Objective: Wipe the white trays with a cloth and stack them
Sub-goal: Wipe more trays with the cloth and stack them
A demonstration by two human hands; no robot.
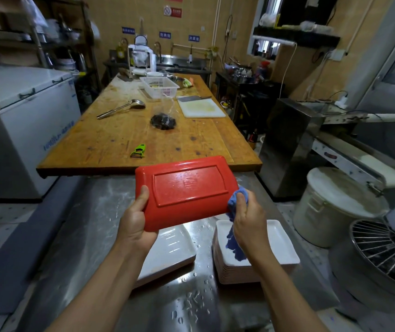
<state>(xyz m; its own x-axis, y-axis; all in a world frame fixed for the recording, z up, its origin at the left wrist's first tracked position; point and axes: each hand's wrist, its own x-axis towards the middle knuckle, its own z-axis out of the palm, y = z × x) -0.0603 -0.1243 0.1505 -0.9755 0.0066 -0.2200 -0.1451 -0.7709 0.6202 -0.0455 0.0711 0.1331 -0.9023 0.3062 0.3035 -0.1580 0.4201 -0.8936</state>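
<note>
We hold a rectangular tray [187, 191] above a wet steel counter [96, 224], its red underside turned toward us and tilted up at the far edge. Our left hand [135, 222] grips the tray's left short edge, thumb curled over the red face and the fingers hidden behind it. Our right hand [248, 218] pinches a bunched blue cloth [236, 201] against the tray's right edge; the loose end of the cloth hangs down below the hand.

Beneath the hands, two groups of white trays lie on the counter, apart from each other. A single white tray [167, 254] sits on the left, partly hidden by the left forearm. A tall stack of white trays [280, 248] stands on the right, face up, with the cloth's tail hanging over it. Water droplets speckle the steel between them.

Beyond the counter runs a long wooden table [120, 140] bearing a green peeler [139, 150], a ladle [122, 107], a white cutting board [200, 107] and a white basket [159, 87].
</note>
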